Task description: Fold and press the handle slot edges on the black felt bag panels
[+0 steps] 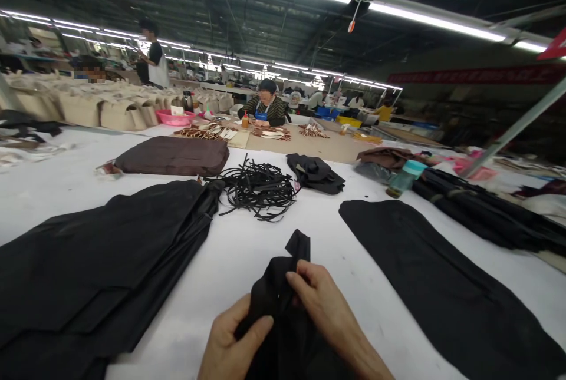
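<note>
A black fabric piece (283,286) lies at the near edge of the white table (247,250), gathered up between both hands. My left hand (232,347) grips its lower left side, thumb pressed on top of the cloth. My right hand (325,303) pinches the cloth's upper part from the right with fingers curled. A narrow end of the piece sticks up beyond my fingers.
A big stack of black fabric (97,268) lies left, another flat black stack (442,286) right. A tangle of black straps (259,188), a brown folded bundle (174,156), a small black pile (315,172) and a teal-capped bottle (404,178) sit beyond. A seated person (266,106) works opposite.
</note>
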